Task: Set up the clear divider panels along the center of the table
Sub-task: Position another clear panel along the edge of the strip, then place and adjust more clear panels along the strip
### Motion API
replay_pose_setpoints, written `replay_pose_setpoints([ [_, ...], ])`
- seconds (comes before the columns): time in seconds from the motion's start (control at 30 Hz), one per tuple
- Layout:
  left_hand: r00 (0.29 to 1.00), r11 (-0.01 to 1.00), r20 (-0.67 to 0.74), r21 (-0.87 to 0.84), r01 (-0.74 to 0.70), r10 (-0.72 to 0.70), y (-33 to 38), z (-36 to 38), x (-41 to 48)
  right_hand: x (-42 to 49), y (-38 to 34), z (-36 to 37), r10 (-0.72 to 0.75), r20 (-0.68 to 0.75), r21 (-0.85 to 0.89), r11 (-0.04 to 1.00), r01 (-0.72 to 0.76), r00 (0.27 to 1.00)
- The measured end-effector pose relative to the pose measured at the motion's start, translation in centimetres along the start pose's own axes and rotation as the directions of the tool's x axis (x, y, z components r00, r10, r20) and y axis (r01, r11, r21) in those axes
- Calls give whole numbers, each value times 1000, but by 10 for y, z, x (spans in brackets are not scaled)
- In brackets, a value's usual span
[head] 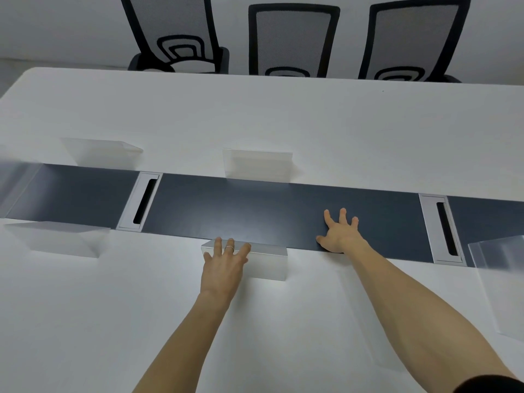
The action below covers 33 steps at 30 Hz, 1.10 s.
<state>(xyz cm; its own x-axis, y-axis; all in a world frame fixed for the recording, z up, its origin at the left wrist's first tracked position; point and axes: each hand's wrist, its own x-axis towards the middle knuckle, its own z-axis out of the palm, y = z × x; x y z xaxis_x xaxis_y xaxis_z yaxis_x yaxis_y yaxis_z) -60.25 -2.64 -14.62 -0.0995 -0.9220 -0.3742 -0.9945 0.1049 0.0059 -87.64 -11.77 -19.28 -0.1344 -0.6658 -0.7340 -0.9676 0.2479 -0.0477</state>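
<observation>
The white table (283, 114) has a dark strip (226, 211) running along its middle. A clear divider foot (269, 265) stands at the strip's near edge, and a matching clear foot (256, 167) stands at the far edge. My left hand (224, 268) lies flat on the near foot, fingers spread over its top edge, with a ring on one finger. My right hand (338, 234) is spread flat on the dark strip, to the right of that foot. Faint edges of a clear sheet (374, 361) show under my right forearm.
More clear pieces stand at the left (105, 154) (56, 239), with a clear panel (17, 182) at the far left edge and another clear piece (499, 268) at the right. Two cable slots (144, 201) (445, 228) cross the strip. Three mesh chairs (292, 41) line the far side.
</observation>
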Motion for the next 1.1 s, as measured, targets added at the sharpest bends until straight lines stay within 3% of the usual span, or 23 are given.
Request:
replay_pose_setpoints([
  [0.47,999,1000,41,7,-3,3,-2,-3,1,1,1,-2,-4,-5,59,998,4,1000],
  [0.57,998,1000,58,23,-1,-1,-1,-6,0,-20,12,-23,-58,14,221,974,53,998],
  [0.67,998,997,64,79,8,-13,1,-9,1,-60,32,-26,-48,-171,456,882,123,984],
  [0.77,999,989,43,147,-17,11,4,-16,7,-118,59,-1,67,-308,544,831,118,949],
  [0.9,995,973,94,223,-57,36,17,-30,11,-182,88,51,95,-165,504,864,2,982],
  [1.0,980,967,81,166,-192,181,57,-40,4,-202,119,73,150,-165,543,839,-37,975],
  [1.1,918,913,-3,107,-394,397,118,-40,-7,-202,160,72,223,-281,527,848,-44,933],
])
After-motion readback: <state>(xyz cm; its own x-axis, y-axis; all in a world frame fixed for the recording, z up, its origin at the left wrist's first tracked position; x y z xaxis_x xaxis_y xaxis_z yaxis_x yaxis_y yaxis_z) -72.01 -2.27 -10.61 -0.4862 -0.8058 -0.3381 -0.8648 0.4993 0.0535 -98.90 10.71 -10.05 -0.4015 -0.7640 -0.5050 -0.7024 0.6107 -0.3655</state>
